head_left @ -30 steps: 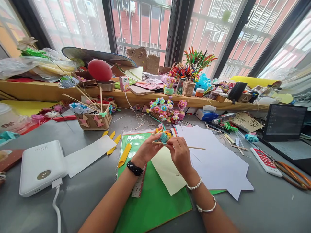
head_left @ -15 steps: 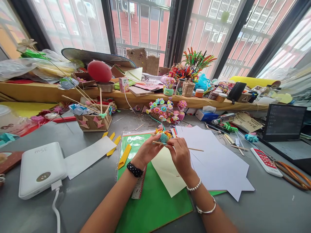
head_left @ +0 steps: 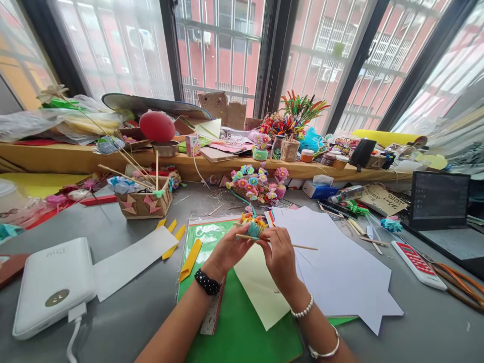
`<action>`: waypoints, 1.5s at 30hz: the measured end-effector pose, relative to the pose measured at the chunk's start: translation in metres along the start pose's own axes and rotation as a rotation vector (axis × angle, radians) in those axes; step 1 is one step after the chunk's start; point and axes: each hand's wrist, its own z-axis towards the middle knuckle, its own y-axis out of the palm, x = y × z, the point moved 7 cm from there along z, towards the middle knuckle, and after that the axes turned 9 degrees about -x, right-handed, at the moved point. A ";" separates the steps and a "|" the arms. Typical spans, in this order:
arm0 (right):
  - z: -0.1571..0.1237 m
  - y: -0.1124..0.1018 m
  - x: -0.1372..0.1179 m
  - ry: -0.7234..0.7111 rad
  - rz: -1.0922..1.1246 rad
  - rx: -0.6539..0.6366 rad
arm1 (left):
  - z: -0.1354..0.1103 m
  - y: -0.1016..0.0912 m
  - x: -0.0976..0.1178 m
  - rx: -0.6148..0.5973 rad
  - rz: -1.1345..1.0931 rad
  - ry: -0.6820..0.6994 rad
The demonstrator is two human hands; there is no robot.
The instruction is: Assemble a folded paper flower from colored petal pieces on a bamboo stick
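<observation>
My left hand is closed around a small folded-paper flower, teal in the middle with orange-yellow points. My right hand pinches a thin wooden stick, which lies across the near side of the flower. The right fingertips are close against the teal paper; fingers partly hide the contact. Under both hands lie a pale yellow sheet and a green mat. A ruler is beneath my left wrist. One folded yellow paper strip rests left of that hand.
White sheets spread to the right, near a calculator, scissors and a laptop. On the left are a white power bank, a white paper strip and a cardboard basket with sticks. Pipe-cleaner flowers stand behind.
The camera view has tilted up a little, so the table sits lower in the picture. My hands keep nearly the same grip on the flower and stick.
</observation>
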 end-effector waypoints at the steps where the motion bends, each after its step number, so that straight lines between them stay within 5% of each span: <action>1: 0.000 0.000 -0.001 -0.004 0.001 0.004 | 0.000 0.000 0.000 -0.010 0.006 0.000; 22: 0.001 0.001 0.001 -0.029 0.042 -0.051 | 0.000 0.002 -0.002 -0.099 0.022 -0.043; 35: 0.002 -0.003 0.003 0.001 0.081 -0.020 | -0.003 -0.004 0.002 0.086 -0.012 0.002; 45: 0.001 -0.007 0.003 -0.012 0.077 -0.005 | -0.006 0.003 0.001 0.062 0.004 -0.011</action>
